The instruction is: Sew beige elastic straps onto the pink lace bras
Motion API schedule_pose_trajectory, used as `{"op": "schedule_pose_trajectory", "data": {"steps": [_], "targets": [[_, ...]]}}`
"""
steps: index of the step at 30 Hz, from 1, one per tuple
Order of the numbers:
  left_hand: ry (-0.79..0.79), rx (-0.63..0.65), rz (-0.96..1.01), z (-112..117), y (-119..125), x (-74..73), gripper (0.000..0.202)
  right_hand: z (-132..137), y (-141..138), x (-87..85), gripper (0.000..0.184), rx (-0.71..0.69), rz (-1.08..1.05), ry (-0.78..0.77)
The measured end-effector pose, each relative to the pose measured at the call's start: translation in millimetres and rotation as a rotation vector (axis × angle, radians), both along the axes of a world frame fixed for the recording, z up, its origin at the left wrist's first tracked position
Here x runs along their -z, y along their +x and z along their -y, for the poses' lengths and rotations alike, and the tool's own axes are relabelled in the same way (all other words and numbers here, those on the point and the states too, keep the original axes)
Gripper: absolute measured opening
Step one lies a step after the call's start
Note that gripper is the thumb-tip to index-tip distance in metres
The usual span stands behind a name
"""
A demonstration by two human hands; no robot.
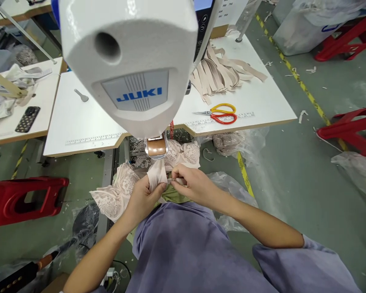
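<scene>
A pale pink lace bra [114,193] hangs in front of the white sewing machine [131,53], its cups spread to either side. My left hand [144,197] is closed on the bra's smooth fabric band [157,175], just below the machine's lower end. Close to it on the right, my right hand [190,183] pinches a narrow strap end between thumb and fingers. The fingertips of both hands are a short gap apart. Olive-green cloth [177,196] shows beneath the hands.
Scissors [224,114] with yellow and red handles lie on the white table [271,103], near a heap of beige strips [222,73]. A phone [27,119] rests on the left table. Red stools [27,199] stand at both sides. Plastic bags [232,187] lie low at the right.
</scene>
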State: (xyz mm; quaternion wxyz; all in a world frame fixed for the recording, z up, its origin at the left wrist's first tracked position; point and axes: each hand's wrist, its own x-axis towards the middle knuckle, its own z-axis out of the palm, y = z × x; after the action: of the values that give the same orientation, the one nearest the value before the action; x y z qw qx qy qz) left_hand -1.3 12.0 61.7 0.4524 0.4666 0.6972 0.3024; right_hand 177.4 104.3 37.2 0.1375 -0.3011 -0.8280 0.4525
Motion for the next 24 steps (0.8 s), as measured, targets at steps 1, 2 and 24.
{"op": "schedule_pose_trajectory", "data": {"steps": [1, 2, 24], "targets": [[-0.006, 0.004, -0.003, -0.2, 0.3, -0.4, 0.025, 0.0, -0.2, 0.1, 0.008, -0.016, -0.008, 0.033], [-0.009, 0.008, -0.005, -0.5, 0.5, -0.6, 0.025, 0.1, -0.5, 0.2, 0.008, -0.029, -0.014, 0.063], [-0.090, -0.143, 0.442, -25.1, -10.1, 20.9, 0.025, -14.7, -5.1, 22.0, 0.022, 0.124, -0.128, -0.784]]}}
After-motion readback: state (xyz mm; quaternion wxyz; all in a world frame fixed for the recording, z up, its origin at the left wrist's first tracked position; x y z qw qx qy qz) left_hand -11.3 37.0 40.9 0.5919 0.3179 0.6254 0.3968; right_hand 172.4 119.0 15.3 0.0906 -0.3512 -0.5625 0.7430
